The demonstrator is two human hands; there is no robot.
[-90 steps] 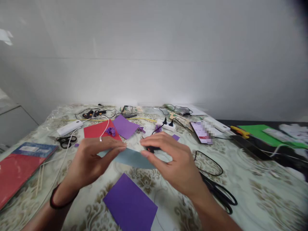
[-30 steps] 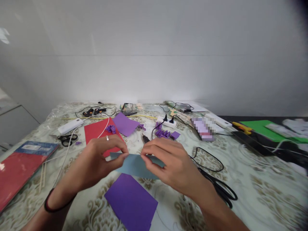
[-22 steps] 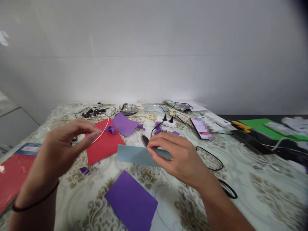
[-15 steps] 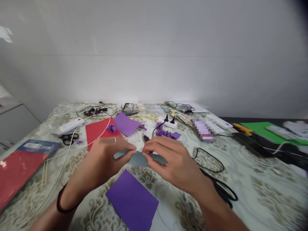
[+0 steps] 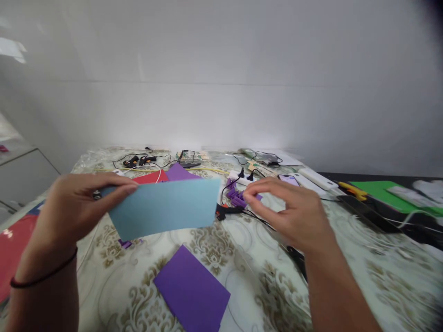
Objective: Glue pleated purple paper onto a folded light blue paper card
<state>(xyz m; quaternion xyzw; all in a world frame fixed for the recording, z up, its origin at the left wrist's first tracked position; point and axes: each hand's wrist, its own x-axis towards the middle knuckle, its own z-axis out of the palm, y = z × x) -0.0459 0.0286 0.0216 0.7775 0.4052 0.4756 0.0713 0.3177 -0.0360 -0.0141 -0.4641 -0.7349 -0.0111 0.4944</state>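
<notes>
I'm holding the light blue rectangular paper sheet (image 5: 166, 207) up over the middle of the patterned tablecloth (image 5: 363, 272), my left hand (image 5: 74, 210) pinching its left end. Its long axis is running left to right toward my right hand (image 5: 294, 214), which is hovering half-curled and empty just past its right edge.

The paper sheet (image 5: 166, 207) in the left hand (image 5: 74, 210) is light blue. Near it lies a purple sheet (image 5: 192, 295). The tablecloth (image 5: 346, 258) is pale green with brown swirly flowers. Far left is a red sheet (image 5: 150, 177). Far right lies a bright green sheet (image 5: 375, 189). The wristband (image 5: 41, 275) is dark red. The wall (image 5: 221, 69) is white
</notes>
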